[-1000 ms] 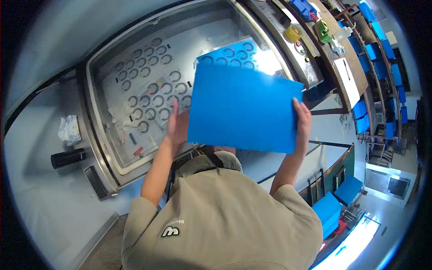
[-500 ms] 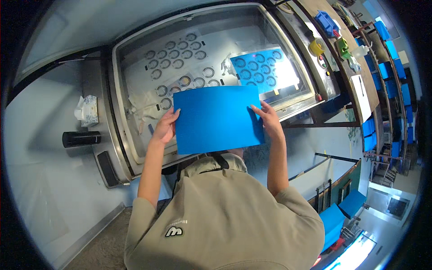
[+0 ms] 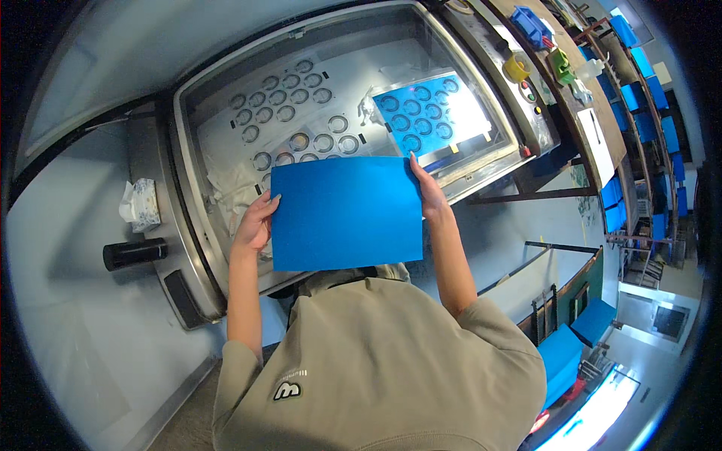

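A plain blue sheet (image 3: 347,213) is held level in front of my body by both hands. My left hand (image 3: 256,222) pinches its left edge, thumb on top and the other fingers underneath. At the upper right corner, my right hand (image 3: 429,189) grips the sheet's edge, its lower fingers partly hidden. Beyond the sheet lies a wide metal-framed bed (image 3: 180,143) with clear film (image 3: 301,113) bearing dark ring patterns. A second blue sheet (image 3: 418,114) with printed rings lies on the right of the bed. The held sheet hides the bed's near part.
A tissue box (image 3: 147,204), a black cylinder (image 3: 135,254) and a dark pad (image 3: 183,298) are along the left ledge. A button panel (image 3: 530,98) borders the bed's right. Further right, a bench holds a blue bin (image 3: 531,27) and yellow tape (image 3: 516,69); racks of blue sheets stand behind.
The blue sheet has shifted left and slightly toward me in the picture, with both hands on it. My right hand has moved up to its far right corner. The whole view has shifted slightly.
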The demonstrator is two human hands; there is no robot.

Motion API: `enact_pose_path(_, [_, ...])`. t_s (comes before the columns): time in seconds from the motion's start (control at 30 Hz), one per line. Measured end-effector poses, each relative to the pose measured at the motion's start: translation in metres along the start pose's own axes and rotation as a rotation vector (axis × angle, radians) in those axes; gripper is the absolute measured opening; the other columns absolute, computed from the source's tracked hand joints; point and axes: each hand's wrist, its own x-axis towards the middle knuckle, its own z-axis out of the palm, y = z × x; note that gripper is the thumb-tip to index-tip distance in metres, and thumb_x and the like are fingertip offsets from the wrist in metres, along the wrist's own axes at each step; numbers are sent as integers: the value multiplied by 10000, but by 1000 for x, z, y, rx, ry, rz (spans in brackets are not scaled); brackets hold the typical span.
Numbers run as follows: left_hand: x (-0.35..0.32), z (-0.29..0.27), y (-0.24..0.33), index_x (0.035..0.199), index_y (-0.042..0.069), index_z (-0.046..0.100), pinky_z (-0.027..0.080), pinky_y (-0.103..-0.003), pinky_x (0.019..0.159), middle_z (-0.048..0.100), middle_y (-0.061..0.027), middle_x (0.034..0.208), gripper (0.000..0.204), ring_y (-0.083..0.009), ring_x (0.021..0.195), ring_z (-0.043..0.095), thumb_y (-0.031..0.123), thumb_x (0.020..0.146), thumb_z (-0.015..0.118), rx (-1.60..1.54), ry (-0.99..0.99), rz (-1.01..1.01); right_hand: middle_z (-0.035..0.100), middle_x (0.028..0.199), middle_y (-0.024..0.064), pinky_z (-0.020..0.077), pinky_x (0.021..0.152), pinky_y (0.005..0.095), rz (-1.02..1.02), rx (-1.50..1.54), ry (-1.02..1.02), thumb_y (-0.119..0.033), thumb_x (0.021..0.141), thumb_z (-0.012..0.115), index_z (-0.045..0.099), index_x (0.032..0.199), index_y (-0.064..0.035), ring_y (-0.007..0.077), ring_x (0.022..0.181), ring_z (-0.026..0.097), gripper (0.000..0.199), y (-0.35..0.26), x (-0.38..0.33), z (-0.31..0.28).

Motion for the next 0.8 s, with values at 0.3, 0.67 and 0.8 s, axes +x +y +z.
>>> enact_pose_path(0.3, [5, -12, 1, 1329, 1, 525, 540, -334, 948, 645, -107, 1248, 343, -191, 1097, 646, 106, 1006, 571, 18, -16, -66, 695, 1161, 124, 557, 896, 441, 109, 348, -132, -530, 967, 588, 660, 1206, -56, 267, 1010, 679, 536, 33, 13, -19])
enact_pose_path(0.67, [11, -28, 6, 1372, 20, 508, 543, -333, 947, 652, -105, 1243, 381, -191, 1081, 655, 112, 1009, 576, -26, -43, -106, 682, 1196, 111, 543, 920, 438, 94, 499, -151, -507, 970, 593, 646, 1237, -66, 258, 1053, 660, 518, 52, 22, -17])
enact_pose_path(0.8, [11, -38, 6, 1373, 27, 509, 529, -334, 963, 650, -98, 1251, 383, -194, 1103, 645, 132, 1012, 578, -57, -35, -72, 673, 1220, 115, 543, 914, 421, 68, 332, -86, -527, 962, 602, 623, 1274, -49, 244, 1056, 657, 571, 47, 19, -1])
